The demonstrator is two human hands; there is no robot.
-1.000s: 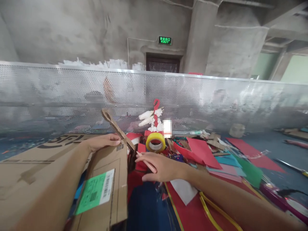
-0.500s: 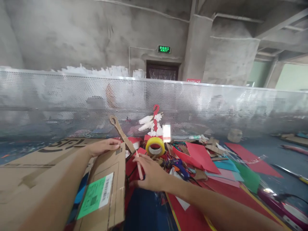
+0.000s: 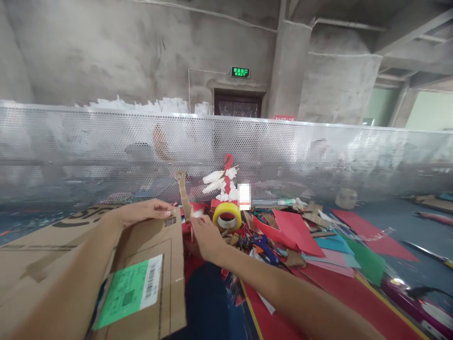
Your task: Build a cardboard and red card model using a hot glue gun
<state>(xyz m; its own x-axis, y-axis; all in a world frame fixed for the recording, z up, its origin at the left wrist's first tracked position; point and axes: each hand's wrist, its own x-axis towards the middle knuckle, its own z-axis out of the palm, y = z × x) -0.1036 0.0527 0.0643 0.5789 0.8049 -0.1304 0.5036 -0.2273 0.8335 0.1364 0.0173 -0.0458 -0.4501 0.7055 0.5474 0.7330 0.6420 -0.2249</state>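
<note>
My left hand lies on the far edge of a brown cardboard sheet with a green label, fingers curled over the top. My right hand reaches to the sheet's right edge and grips a thin pink stick, close to a narrow cardboard strip with a ring-shaped end that stands almost upright. A yellow tape roll lies just right of my right hand.
Red, teal, green and pink paper sheets and scraps litter the blue table. A blue glue gun lies among them. A white-and-red craft figure stands behind the tape. A perforated metal screen closes the far side. A large flattened box lies left.
My right hand moved forward and left to the cardboard's edge. The cardboard strip swung from leaning left to almost upright. The view shifted slightly.
</note>
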